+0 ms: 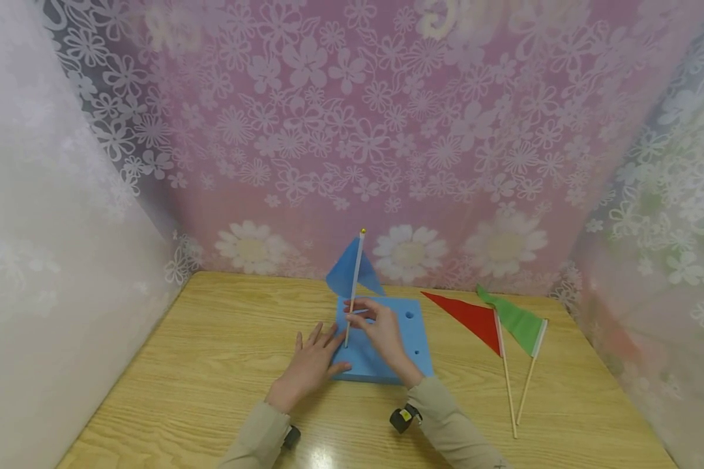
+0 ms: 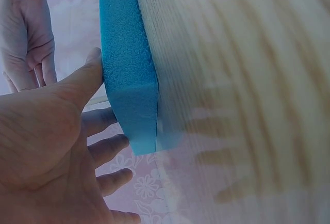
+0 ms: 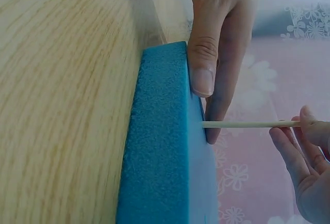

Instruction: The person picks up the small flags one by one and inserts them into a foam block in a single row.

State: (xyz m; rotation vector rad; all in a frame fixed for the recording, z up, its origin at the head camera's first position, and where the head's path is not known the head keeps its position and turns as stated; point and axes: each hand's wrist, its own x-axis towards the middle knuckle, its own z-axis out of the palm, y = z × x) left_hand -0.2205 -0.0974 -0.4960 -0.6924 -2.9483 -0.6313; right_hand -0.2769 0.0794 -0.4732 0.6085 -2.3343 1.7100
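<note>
A blue foam block [image 1: 407,335] lies on the table with holes in its top. My right hand [image 1: 385,329] pinches the thin wooden stick of a blue flag [image 1: 343,270] between thumb and fingers, partway up. The flag stands nearly upright, tilted a little, and its stick [image 3: 237,124] meets the block's top at a hole near the front left corner. My left hand [image 1: 309,366] rests on that corner. Its thumb [image 2: 87,79] and outstretched fingers touch the block [image 2: 129,43], close beside the foot of the stick.
To the right, a red flag [image 1: 469,319] and a green flag [image 1: 519,324] lie on the wooden table [image 1: 211,365], their sticks pointing toward the front. Two more holes show on the block's right side. A flower-patterned curtain [image 1: 387,163] hangs behind the table.
</note>
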